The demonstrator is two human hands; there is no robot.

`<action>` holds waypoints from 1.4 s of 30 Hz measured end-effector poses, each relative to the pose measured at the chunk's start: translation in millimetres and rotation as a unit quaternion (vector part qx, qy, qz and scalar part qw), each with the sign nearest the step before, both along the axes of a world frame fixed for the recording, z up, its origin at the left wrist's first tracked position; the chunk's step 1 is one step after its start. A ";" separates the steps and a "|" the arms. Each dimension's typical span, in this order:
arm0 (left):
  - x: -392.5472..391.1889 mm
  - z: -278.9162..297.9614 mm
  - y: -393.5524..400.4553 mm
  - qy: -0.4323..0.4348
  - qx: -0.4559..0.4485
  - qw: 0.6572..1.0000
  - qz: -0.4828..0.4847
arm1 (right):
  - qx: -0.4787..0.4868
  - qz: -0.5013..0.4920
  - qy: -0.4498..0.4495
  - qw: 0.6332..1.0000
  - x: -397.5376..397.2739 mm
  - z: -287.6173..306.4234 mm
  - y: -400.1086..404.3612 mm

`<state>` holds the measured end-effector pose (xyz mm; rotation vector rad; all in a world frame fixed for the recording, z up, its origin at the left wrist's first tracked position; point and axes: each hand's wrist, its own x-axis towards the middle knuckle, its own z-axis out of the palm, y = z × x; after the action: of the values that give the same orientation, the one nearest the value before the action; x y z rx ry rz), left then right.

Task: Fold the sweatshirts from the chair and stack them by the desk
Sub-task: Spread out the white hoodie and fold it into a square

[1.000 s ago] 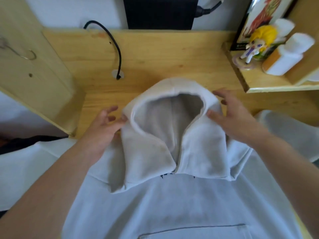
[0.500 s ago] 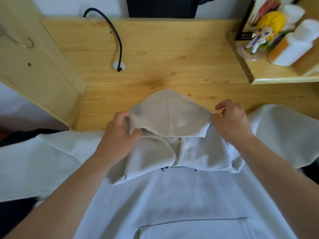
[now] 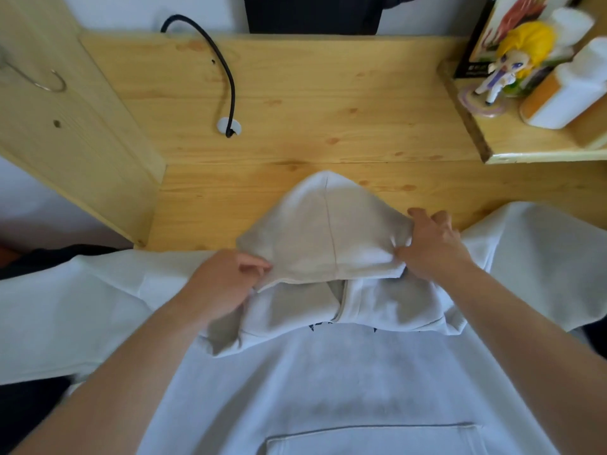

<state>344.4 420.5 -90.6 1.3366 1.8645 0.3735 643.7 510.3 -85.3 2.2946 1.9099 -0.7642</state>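
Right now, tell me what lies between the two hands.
In the head view, the sweatshirt's hood spans the whole gap: the left hand grips its left corner, the right hand its right corner, over the wooden desk.

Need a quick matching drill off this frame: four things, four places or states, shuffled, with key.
Things:
1. hood
2. black cable
3. figurine
4. kangaroo pocket

Places or states:
A. stands on the raised shelf at right
B. pinched at both sides by the left hand and the right hand
C. runs down into the round hole in the desk
D. at the bottom edge of the view, nearest the person

Pairs: 1-B, 2-C, 3-A, 4-D
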 end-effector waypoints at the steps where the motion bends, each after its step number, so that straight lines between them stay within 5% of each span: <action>1: -5.7 0.5 11.5 -0.002 0.032 0.999 0.028 | -0.002 -0.020 0.020 1.000 0.0 3.3 11.3; 4: -20.1 0.2 49.7 0.015 0.064 0.991 0.116 | -0.051 -0.031 0.045 0.997 0.0 6.8 42.6; 8: -17.7 -20.6 77.5 0.055 -0.031 0.998 0.007 | -0.092 0.003 0.033 0.995 -4.5 -8.5 51.5; 13: -21.3 -38.9 83.0 0.144 -0.048 0.987 -0.049 | -0.106 0.038 0.006 0.994 -7.1 -12.5 60.9; 19: -39.3 -26.0 71.4 0.020 -0.103 0.990 -0.093 | -0.015 0.086 -0.035 0.996 -12.9 -8.1 58.1; 23: -24.4 1.5 61.3 0.143 -0.038 0.983 -0.105 | 0.121 0.128 -0.047 0.983 -23.5 34.7 30.6; 28: -30.7 84.1 78.5 0.001 0.188 0.979 0.083 | 0.366 0.181 0.013 0.913 -47.4 136.9 19.6; 32: -26.5 142.9 130.1 0.023 0.268 0.959 0.093 | 0.372 0.113 0.034 0.921 -55.3 188.6 76.0; 36: -28.2 148.1 160.9 0.092 0.256 0.959 0.076 | 0.330 0.107 -0.011 0.938 -46.1 194.8 117.3; 38: -26.6 140.5 159.9 0.043 0.233 0.965 0.108 | 0.346 0.121 -0.038 0.930 -42.7 180.4 116.6; 42: -7.8 125.1 121.0 -0.203 0.205 0.935 0.208 | 0.423 0.099 0.028 0.900 -40.3 141.6 74.8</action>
<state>336.5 541.5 34.5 1.0001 1.7528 1.2210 603.4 585.1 56.3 2.3751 2.8491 0.0826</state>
